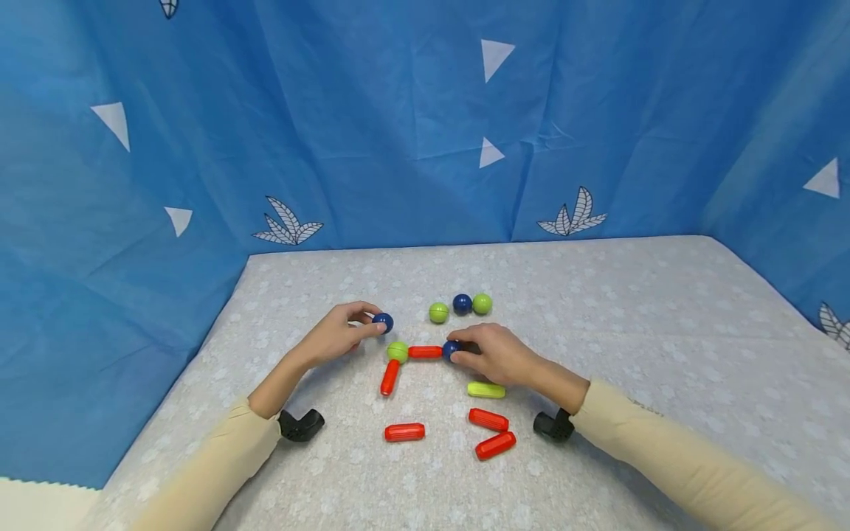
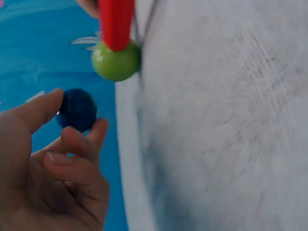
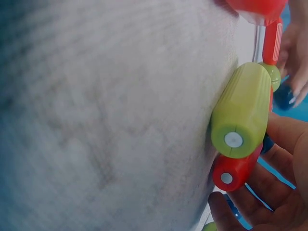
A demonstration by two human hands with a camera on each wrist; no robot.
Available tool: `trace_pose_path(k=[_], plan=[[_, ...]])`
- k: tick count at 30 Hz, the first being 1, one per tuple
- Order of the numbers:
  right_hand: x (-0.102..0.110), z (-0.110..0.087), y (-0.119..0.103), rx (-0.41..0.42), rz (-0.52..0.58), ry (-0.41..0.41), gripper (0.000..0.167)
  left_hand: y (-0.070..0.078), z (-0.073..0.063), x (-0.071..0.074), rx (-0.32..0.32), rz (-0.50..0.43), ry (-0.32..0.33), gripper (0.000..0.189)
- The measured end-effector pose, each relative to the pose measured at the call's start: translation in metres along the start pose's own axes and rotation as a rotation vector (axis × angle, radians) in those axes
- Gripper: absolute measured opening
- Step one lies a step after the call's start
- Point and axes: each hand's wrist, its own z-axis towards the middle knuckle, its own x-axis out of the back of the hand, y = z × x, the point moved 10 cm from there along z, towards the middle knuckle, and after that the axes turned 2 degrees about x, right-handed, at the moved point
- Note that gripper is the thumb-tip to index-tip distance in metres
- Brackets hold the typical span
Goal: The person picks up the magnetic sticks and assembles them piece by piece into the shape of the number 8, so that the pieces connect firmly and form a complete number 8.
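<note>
My left hand [image 1: 339, 333] pinches a blue ball [image 1: 382, 322] between thumb and fingers; the left wrist view shows this blue ball [image 2: 77, 109] at the fingertips. Right of it and nearer me, a green ball [image 1: 398, 352] joins two red rods, one pointing toward me [image 1: 390, 377] and one running right [image 1: 425, 352]. At that second rod's right end, my right hand [image 1: 501, 356] grips another blue ball [image 1: 450, 349], partly covered by the fingers. In the right wrist view, a red rod [image 3: 235, 172] lies by these fingers, behind a yellow-green rod [image 3: 240, 110].
Behind the hands sit a green ball [image 1: 438, 313], a blue ball [image 1: 462, 304] and another green ball [image 1: 482, 303]. Nearer me lie three loose red rods [image 1: 404, 432] [image 1: 488, 420] [image 1: 495, 445]. A blue curtain [image 1: 412, 133] borders the cloth-covered table [image 1: 352, 487].
</note>
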Motion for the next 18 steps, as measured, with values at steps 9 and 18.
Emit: trace_pose_path(k=[9, 18], plan=[[0.000, 0.000, 0.000, 0.008, 0.001, 0.005, 0.036, 0.022, -0.055, -0.026, -0.154, 0.034, -0.357, 0.035], [-0.001, 0.000, -0.002, 0.013, -0.001, 0.003, 0.035, 0.028, -0.075, -0.051, -0.163, 0.009, -0.501, 0.032]])
